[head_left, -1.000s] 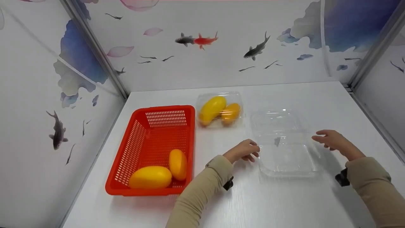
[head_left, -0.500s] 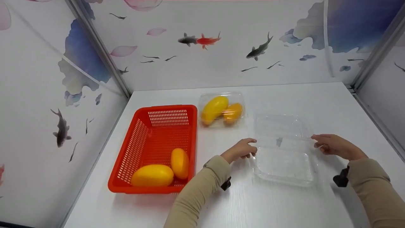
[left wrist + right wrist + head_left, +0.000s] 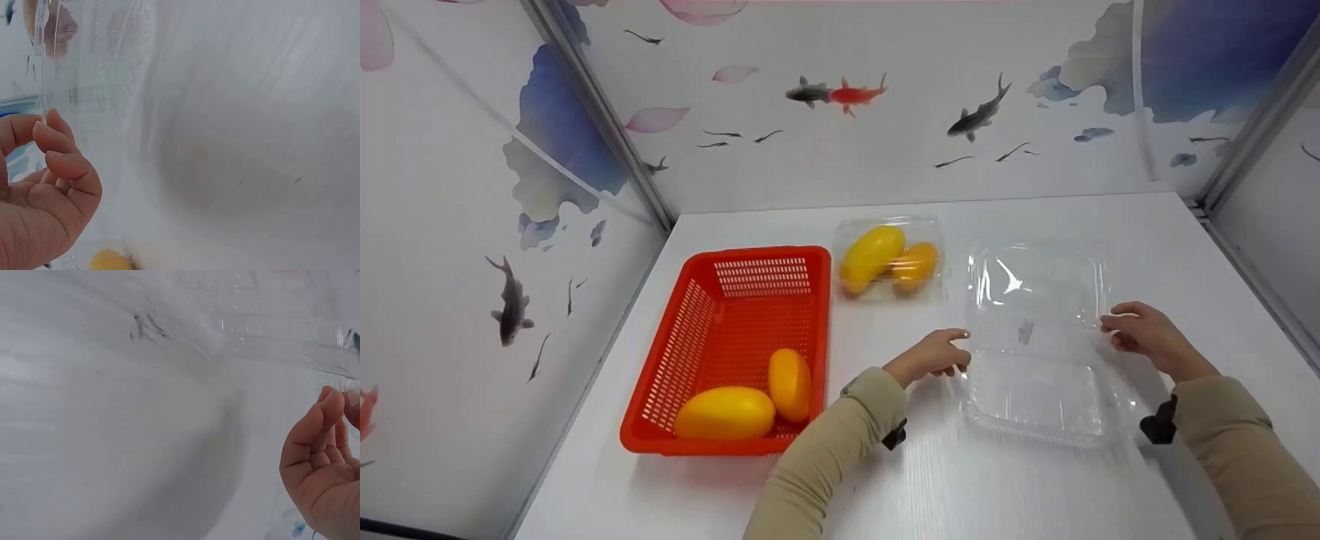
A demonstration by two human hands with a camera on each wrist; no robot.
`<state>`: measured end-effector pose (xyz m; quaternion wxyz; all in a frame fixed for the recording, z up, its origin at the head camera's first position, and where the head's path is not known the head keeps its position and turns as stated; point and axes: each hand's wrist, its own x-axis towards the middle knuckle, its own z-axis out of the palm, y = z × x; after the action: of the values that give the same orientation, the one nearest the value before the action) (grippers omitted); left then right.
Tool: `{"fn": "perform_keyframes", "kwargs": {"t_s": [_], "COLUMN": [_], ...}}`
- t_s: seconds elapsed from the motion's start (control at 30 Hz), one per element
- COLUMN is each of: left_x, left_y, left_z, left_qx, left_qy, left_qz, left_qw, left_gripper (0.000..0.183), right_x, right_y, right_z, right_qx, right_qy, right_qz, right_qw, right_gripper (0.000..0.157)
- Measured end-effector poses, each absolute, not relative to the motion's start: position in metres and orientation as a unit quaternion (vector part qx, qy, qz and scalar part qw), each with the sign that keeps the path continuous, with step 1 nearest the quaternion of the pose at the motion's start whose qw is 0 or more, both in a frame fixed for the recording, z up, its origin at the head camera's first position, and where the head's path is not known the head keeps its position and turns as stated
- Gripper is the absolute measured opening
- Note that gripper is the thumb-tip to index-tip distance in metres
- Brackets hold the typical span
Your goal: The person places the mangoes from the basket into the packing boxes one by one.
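Observation:
A clear plastic clamshell container (image 3: 1035,390) lies opened out on the white table, its lid (image 3: 1039,285) folded back away from me. My left hand (image 3: 934,354) is at its left edge near the hinge; in the left wrist view, the thumb and fingers (image 3: 62,163) pinch the thin plastic rim. At the opposite edge, my right hand (image 3: 1159,339) pinches the rim, with thumb and fingertips (image 3: 333,402) together in the right wrist view. No fruit sits inside this container.
Left of the hands stands a red basket (image 3: 727,315) holding two yellow mangoes (image 3: 725,414). Behind, a second clear container (image 3: 937,225) encloses two more mangoes (image 3: 874,255). White panels printed with fish surround the table (image 3: 900,480).
Both hands have come onto the rim from beside it. The container has shifted slightly toward me, and its lid now reaches farther back and looks more upright or larger.

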<state>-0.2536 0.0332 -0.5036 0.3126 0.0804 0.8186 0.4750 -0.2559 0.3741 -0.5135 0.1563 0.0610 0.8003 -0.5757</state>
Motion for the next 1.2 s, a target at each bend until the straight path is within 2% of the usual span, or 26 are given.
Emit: {"fn": "perform_keyframes", "kwargs": {"t_s": [0.17, 0.3, 0.43, 0.57, 0.67, 0.93, 1.2], "left_x": [-0.256, -0.258, -0.255, -0.243, -0.227, -0.185, -0.175], "left_y": [0.026, 0.018, 0.010, 0.009, 0.010, 0.012, 0.010], "left_z": [-0.500, -0.495, -0.486, -0.473, -0.464, -0.462, -0.483], "left_qx": [0.045, 0.007, -0.005, 0.020, 0.059, 0.181, 0.205], "left_qy": [0.832, 0.844, 0.881, 0.945, 0.974, 0.974, 0.975], "left_qz": [0.460, 0.445, 0.391, 0.265, 0.166, 0.063, 0.028], "left_qw": [0.308, 0.301, 0.265, 0.190, 0.146, 0.120, 0.080], "left_gripper": [0.053, 0.049, 0.051, 0.058, 0.055, 0.033, 0.018], "right_x": [-0.256, -0.258, -0.263, -0.268, -0.272, -0.287, -0.300], "right_y": [0.365, 0.352, 0.335, 0.317, 0.304, 0.266, 0.229], "right_z": [-0.515, -0.517, -0.519, -0.521, -0.520, -0.513, -0.518], "right_qx": [0.032, 0.012, 0.006, 0.002, -0.005, -0.012, 0.010], "right_qy": [0.789, 0.774, 0.769, 0.768, 0.763, 0.749, 0.739], "right_qz": [-0.602, -0.625, -0.633, -0.635, -0.641, -0.657, -0.668], "right_qw": [0.122, 0.102, 0.090, 0.085, 0.086, 0.083, 0.086], "right_gripper": [0.024, 0.020, 0.018, 0.017, 0.017, 0.016, 0.016]}}
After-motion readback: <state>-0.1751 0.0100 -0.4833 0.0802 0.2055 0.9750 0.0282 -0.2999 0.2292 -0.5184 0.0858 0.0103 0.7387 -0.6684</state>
